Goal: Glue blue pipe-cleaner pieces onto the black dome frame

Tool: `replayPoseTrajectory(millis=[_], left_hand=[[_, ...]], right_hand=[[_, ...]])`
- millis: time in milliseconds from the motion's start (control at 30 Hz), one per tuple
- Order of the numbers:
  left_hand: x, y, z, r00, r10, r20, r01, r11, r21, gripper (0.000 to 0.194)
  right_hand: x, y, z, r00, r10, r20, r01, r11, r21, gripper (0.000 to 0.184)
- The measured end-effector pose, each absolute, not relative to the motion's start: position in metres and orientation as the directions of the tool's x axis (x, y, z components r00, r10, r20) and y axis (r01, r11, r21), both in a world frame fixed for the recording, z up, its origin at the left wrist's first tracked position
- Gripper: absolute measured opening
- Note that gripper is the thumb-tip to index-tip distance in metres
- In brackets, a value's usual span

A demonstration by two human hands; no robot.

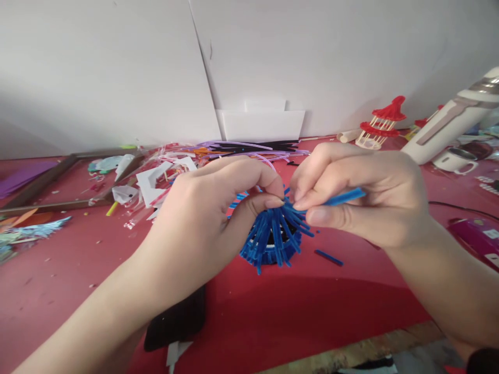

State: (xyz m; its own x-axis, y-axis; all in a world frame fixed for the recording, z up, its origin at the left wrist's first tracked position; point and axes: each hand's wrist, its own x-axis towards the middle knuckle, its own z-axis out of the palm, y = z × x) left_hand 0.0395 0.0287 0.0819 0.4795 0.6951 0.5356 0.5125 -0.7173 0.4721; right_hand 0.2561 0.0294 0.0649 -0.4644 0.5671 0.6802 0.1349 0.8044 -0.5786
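A small model made of many short blue pipe cleaners (273,228) stands on the red tabletop, its strands fanning down from the top over a darker inside. My left hand (218,208) reaches in from the left, thumb and index finger pinched at the top of the model; the exact strand between them is partly hidden. Between the fingers of my right hand (362,192) is a loose length of blue pipe cleaner (346,196), its near end close to the model's top. A short blue offcut (328,257) lies to the right of the model.
Purple and black pipe cleaners (249,148) lie at the back by the white wall. Around them are paper scraps (154,182) and a dark frame (62,182). To the right stand a red-roofed stick pagoda (380,124), a flask (452,117) and a mug (454,160). A black phone (179,319) lies below my left wrist.
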Motion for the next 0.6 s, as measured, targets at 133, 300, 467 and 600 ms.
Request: replayPoseTrajectory(millis=[133, 300, 467, 600], left_hand=[[0.035, 0.030, 0.084, 0.488, 0.714, 0.501, 0.507, -0.700, 0.503, 0.016], [0.032, 0.033, 0.084, 0.463, 0.705, 0.536, 0.534, -0.705, 0.466, 0.017], [0.034, 0.034, 0.084, 0.516, 0.678, 0.524, 0.508, -0.734, 0.450, 0.018], [0.030, 0.036, 0.083, 0.498, 0.698, 0.515, 0.536, -0.715, 0.450, 0.014]], right_hand=[[0.260, 0.025, 0.068, -0.442, 0.565, 0.696, 0.145, 0.811, -0.567, 0.012], [0.266, 0.027, 0.065, -0.378, 0.600, 0.705, 0.117, 0.786, -0.607, 0.015], [0.273, 0.029, 0.066, -0.483, 0.610, 0.629, 0.112, 0.755, -0.646, 0.014], [0.288, 0.036, 0.067, -0.489, 0.611, 0.622, 0.097, 0.748, -0.657, 0.012]])
